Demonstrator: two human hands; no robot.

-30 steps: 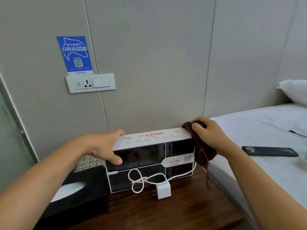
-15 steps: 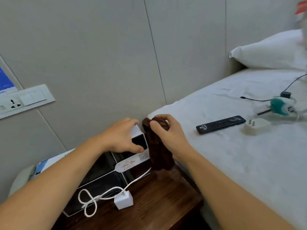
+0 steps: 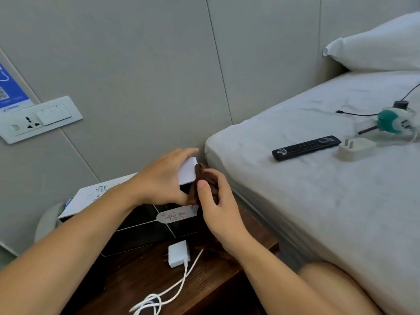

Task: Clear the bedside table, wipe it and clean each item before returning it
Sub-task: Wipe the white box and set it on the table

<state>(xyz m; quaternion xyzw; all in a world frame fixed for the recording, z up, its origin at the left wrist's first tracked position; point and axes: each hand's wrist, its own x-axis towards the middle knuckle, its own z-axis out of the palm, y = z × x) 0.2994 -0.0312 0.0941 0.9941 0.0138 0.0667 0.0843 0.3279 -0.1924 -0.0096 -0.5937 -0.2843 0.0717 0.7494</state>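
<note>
Right hand (image 3: 221, 208) lower now, cloth (image 3: 197, 188) hanging seemingly vertical.

Your right hand (image 3: 218, 208) slides the brown cloth (image 3: 200, 185) from the top right corner of the box (image 3: 136, 214) down onto its right end face. Your left hand (image 3: 163, 180) shifts along the white lid to that same end, now touching the cloth. The white charger (image 3: 178, 253) now lies further forward, off the box front.

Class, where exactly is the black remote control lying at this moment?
In the head view, the remote control lies on the bed, right of the bedside table, just left of a white plug adapter.
</note>
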